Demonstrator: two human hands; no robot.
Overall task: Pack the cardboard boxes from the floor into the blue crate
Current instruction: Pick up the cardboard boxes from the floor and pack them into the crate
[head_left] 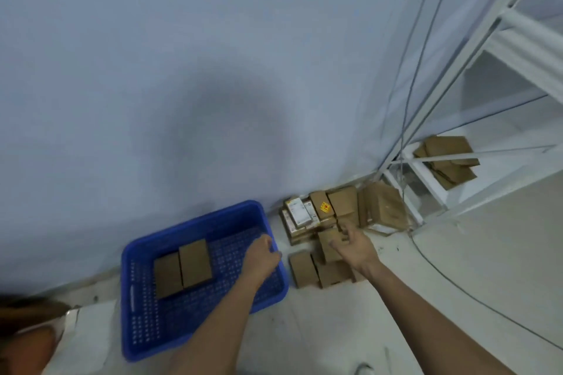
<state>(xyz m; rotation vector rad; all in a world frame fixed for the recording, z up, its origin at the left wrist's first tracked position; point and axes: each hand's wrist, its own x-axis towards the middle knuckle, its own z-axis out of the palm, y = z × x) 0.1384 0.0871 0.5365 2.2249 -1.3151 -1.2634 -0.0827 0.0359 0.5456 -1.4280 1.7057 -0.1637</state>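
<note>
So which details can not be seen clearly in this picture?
Head view:
- Print on the white-labelled boxes: too small, blurred.
- Whether the left hand touches the blue crate: its fingers curl out of sight.
- Boxes under the right hand: partly covered.
- Cardboard on the white shelf: crossed by a rail.
- Brown object at bottom left: cut off.

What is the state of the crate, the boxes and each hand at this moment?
Blue crate: on the floor, partly filled.
Two cardboard boxes: lying flat inside the crate, side by side.
Floor pile of boxes: not yet packed.
Right hand: grips a small cardboard box.
Left hand: over the crate, grip unclear.
</note>
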